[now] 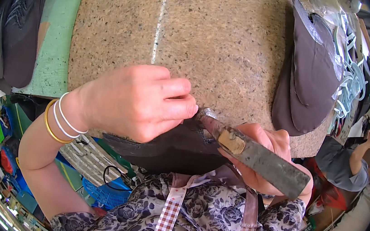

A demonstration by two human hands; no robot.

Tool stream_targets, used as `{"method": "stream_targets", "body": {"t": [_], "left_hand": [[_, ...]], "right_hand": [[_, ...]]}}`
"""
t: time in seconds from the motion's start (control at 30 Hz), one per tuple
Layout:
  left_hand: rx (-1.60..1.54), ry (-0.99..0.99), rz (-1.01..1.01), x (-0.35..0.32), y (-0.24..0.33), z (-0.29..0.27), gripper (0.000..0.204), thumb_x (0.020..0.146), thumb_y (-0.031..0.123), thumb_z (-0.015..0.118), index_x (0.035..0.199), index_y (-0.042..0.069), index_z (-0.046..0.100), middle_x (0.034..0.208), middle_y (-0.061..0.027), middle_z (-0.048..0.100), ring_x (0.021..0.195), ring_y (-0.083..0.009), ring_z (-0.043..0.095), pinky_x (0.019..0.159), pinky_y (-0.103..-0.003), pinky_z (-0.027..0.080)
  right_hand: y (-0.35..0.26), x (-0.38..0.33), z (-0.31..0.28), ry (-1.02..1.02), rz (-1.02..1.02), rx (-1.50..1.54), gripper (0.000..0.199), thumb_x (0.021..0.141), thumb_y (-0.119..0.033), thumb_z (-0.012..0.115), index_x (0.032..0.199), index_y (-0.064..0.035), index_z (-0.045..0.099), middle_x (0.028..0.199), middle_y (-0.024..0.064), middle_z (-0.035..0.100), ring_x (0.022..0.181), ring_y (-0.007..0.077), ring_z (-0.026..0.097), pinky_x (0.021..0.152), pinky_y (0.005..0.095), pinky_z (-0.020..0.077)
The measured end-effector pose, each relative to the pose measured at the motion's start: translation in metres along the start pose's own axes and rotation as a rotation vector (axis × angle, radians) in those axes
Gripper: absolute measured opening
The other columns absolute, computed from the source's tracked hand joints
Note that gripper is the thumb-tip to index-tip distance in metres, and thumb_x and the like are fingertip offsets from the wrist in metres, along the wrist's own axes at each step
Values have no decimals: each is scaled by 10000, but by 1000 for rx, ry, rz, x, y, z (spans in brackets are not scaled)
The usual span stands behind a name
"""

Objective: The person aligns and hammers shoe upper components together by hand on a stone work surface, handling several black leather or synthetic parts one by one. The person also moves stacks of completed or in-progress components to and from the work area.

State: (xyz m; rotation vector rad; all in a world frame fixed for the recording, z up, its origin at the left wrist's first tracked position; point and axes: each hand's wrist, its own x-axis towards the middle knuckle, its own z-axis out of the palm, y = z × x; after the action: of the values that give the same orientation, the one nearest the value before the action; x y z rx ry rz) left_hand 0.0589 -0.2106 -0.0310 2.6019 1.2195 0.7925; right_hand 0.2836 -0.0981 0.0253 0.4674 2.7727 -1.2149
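My left hand point(138, 103) is closed in a pinch, its fingertips at the upper edge of a dark brown leather-like piece point(162, 151). This piece hangs over the near edge of the stone slab and sags toward my apron. In my right hand point(278, 142) is a hammer point(270, 167), with the wooden end of its handle showing in the grey steel head. The hammer's narrow end points left and touches or nearly touches the piece beside my left fingertips. The rest of the handle is hidden behind the head and my right hand.
The speckled stone slab point(220, 42) bears a white line point(159, 30). Dark brown cut pieces lie stacked at its right point(310, 75), with pale looped cords point(353, 84) beyond. More dark pieces point(19, 46) lie on a green surface point(57, 37) at left. Another person point(344, 163) is at far right.
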Motion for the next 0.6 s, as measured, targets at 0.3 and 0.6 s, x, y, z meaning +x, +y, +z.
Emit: {"method": "stream_targets", "body": {"t": [0.3, 0.6], "left_hand": [[3, 187, -239, -9, 21, 14, 305, 644, 45, 704, 942, 54, 643, 761, -48, 575, 648, -188, 545, 524, -284, 444], [-117, 182, -497, -16, 34, 8, 279, 633, 24, 692, 906, 47, 644, 779, -44, 563, 638, -181, 526, 516, -281, 429]], "right_hand": [[-10, 10, -2, -64, -48, -96, 176, 716, -77, 712, 845, -18, 608, 690, 68, 604, 494, 223, 586, 432, 310, 435], [-28, 26, -7, -116, -48, -311, 233, 678, -69, 708, 882, -43, 597, 651, 57, 582, 492, 220, 577, 447, 329, 440]]}}
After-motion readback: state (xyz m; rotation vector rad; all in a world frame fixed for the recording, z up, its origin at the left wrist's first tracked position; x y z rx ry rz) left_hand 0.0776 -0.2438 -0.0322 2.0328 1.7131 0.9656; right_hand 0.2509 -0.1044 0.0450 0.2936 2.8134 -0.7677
